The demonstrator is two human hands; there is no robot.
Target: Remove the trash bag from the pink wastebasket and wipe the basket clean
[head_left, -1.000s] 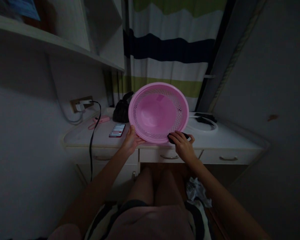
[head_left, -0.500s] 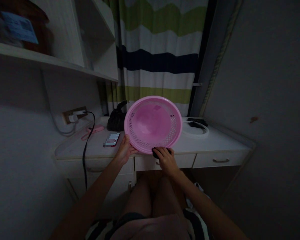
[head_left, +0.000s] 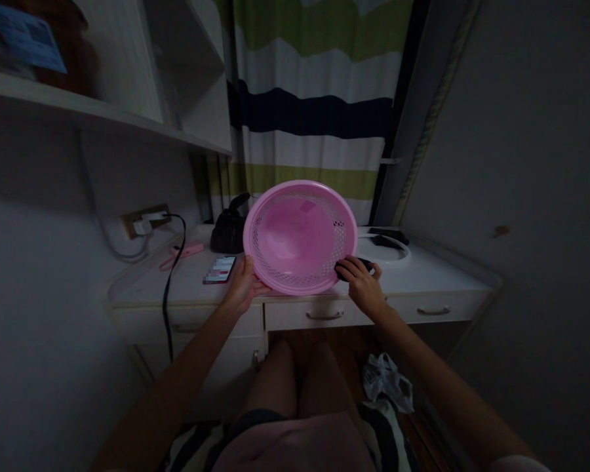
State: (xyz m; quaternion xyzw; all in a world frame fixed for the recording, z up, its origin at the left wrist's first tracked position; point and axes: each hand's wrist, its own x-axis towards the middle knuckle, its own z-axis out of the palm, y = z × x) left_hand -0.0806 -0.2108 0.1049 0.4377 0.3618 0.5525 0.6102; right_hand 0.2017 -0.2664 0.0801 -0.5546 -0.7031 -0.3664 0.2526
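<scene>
A round pink plastic basket [head_left: 295,236] with perforated sides is tilted up on the desk, its inside facing me. My left hand [head_left: 243,286] grips its lower left rim, thumb in front and fingers underneath. In my right hand [head_left: 364,282] is a black object [head_left: 347,269], held against the basket's lower right rim; its kind is mostly hidden by my fingers. Left of the basket lie a phone [head_left: 219,269] with a lit screen and a knotted black plastic bag [head_left: 227,231].
On the white desk [head_left: 423,278], a white ring [head_left: 396,255] and dark items [head_left: 388,237] lie at the right. A black cable [head_left: 170,295] hangs from the wall socket [head_left: 145,221] past a pink strapped item [head_left: 189,250]. A plastic bag [head_left: 387,380] rests on the floor.
My right hand has slid with the black object from the basket's bottom rim rightward and up along the edge. My left hand keeps its hold on the basket.
</scene>
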